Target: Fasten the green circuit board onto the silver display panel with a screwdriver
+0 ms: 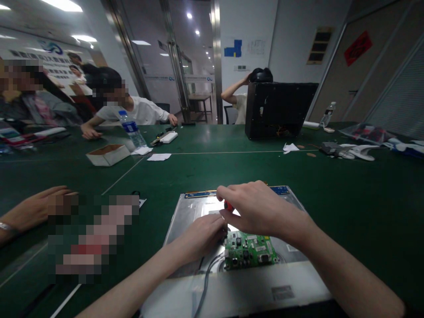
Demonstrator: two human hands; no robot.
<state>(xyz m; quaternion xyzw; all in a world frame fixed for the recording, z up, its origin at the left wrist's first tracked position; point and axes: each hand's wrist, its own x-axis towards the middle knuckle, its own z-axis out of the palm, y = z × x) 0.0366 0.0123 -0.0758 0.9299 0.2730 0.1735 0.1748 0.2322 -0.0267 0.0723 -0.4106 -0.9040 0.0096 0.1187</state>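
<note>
A flat silver metal panel (pixel 185 216), the back of a display, lies on the green table in front of me. A small green circuit board (pixel 249 251) sits on it near its front. My right hand (pixel 256 206) is closed around a red-handled tool (pixel 228 205), probably a screwdriver, held upright just behind the board. My left hand (pixel 202 236) rests on the panel at the board's left edge, its fingers curled by the tool's tip; what they pinch is hidden. A grey cable (pixel 205 278) runs from the board toward me.
A person's hand (pixel 35 207) rests on the table at my left. Farther back are a white cardboard box (pixel 107 154), a water bottle (pixel 131 128), paper scraps (pixel 159 157) and a black case (pixel 280 108). Several people sit at the far side.
</note>
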